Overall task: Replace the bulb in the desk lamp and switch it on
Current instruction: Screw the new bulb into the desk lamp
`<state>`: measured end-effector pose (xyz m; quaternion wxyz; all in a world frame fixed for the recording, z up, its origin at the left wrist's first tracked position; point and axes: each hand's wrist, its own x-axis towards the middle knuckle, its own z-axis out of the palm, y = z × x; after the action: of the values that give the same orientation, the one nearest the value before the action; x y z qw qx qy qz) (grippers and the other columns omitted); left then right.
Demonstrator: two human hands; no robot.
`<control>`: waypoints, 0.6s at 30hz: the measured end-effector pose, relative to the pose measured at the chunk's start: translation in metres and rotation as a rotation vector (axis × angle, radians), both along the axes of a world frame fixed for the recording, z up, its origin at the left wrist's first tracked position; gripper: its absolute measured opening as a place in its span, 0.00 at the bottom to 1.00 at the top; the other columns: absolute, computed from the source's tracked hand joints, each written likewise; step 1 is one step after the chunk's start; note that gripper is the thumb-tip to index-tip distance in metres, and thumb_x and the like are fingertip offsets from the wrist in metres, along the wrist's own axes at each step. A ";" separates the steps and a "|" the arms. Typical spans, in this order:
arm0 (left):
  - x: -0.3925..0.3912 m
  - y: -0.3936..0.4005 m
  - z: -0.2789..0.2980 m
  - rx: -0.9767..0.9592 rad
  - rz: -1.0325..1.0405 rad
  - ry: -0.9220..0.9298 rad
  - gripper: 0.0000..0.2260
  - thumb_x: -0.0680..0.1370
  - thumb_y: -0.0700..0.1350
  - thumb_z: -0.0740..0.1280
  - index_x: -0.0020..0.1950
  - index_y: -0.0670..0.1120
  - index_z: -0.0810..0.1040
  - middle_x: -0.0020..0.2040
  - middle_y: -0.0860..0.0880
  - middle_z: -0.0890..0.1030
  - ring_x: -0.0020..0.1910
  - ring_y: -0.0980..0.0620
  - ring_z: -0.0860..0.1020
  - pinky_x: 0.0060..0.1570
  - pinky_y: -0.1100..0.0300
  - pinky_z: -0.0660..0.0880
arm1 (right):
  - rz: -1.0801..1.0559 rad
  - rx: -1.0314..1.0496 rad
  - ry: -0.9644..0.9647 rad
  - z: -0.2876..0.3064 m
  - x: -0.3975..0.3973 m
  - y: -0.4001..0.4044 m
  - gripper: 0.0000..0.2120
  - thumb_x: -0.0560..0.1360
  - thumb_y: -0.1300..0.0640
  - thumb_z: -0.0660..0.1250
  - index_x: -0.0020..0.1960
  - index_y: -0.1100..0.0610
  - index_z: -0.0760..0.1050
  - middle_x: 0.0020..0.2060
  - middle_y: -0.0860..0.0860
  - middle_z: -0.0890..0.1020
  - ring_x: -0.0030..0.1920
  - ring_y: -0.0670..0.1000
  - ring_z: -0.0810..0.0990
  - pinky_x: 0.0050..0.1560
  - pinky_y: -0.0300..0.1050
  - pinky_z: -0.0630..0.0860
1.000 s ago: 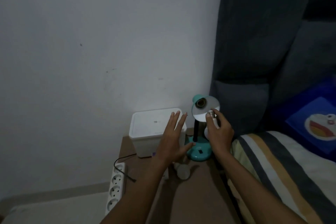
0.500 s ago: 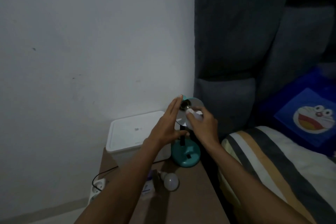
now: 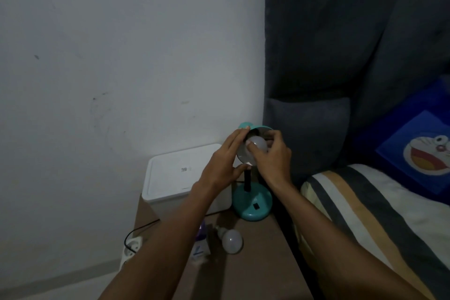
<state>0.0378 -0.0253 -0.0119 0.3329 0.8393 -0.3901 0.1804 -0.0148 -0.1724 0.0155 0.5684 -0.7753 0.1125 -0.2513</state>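
Note:
A teal desk lamp stands on its round base (image 3: 252, 204) on the brown bedside table (image 3: 255, 265), its shade (image 3: 243, 156) tilted toward me. My left hand (image 3: 222, 162) grips the shade's left rim. My right hand (image 3: 274, 157) holds a white bulb (image 3: 258, 146) inside the shade, at the socket; the bulb's base is hidden. The lamp is unlit. A second white bulb (image 3: 231, 240) lies on the table in front of the lamp base.
A white lidded box (image 3: 175, 178) sits left of the lamp against the wall. A small bulb carton (image 3: 201, 248) lies beside the loose bulb. A white power strip (image 3: 130, 249) with a black cable lies on the floor. A striped bed (image 3: 379, 214) and a dark headboard are on the right.
My left hand rose from near the box and took hold of the lamp shade. My right hand carried the bulb into the shade. The view shifted right and closer.

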 end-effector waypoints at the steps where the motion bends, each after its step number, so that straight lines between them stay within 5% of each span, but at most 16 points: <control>1: 0.000 -0.001 0.000 -0.003 -0.005 -0.002 0.43 0.74 0.40 0.79 0.83 0.44 0.60 0.81 0.46 0.65 0.79 0.50 0.65 0.76 0.66 0.63 | -0.013 -0.027 -0.040 -0.001 -0.001 0.001 0.17 0.75 0.47 0.72 0.59 0.50 0.73 0.54 0.49 0.80 0.52 0.49 0.80 0.50 0.45 0.81; 6: -0.001 -0.002 0.000 -0.019 0.002 0.016 0.42 0.74 0.39 0.79 0.83 0.43 0.60 0.81 0.46 0.65 0.78 0.53 0.65 0.74 0.69 0.62 | -0.065 -0.137 -0.104 -0.003 -0.002 0.005 0.15 0.80 0.47 0.65 0.64 0.51 0.75 0.60 0.53 0.77 0.58 0.50 0.77 0.58 0.49 0.78; 12: -0.004 -0.004 0.002 -0.041 -0.017 0.011 0.41 0.75 0.37 0.78 0.83 0.43 0.59 0.81 0.46 0.65 0.80 0.51 0.65 0.76 0.62 0.64 | -0.034 -0.208 -0.072 -0.009 -0.006 0.007 0.25 0.74 0.57 0.73 0.70 0.55 0.72 0.63 0.56 0.72 0.61 0.54 0.75 0.56 0.39 0.70; 18: -0.004 -0.001 0.001 -0.016 -0.003 0.004 0.44 0.73 0.37 0.79 0.84 0.46 0.59 0.81 0.47 0.65 0.79 0.51 0.66 0.75 0.67 0.63 | -0.103 -0.302 -0.040 -0.013 -0.011 0.002 0.23 0.80 0.48 0.66 0.73 0.51 0.69 0.61 0.58 0.77 0.58 0.56 0.78 0.53 0.47 0.77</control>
<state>0.0342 -0.0263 -0.0108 0.3406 0.8365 -0.3891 0.1813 -0.0262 -0.1702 0.0022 0.4340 -0.8400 0.1017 -0.3093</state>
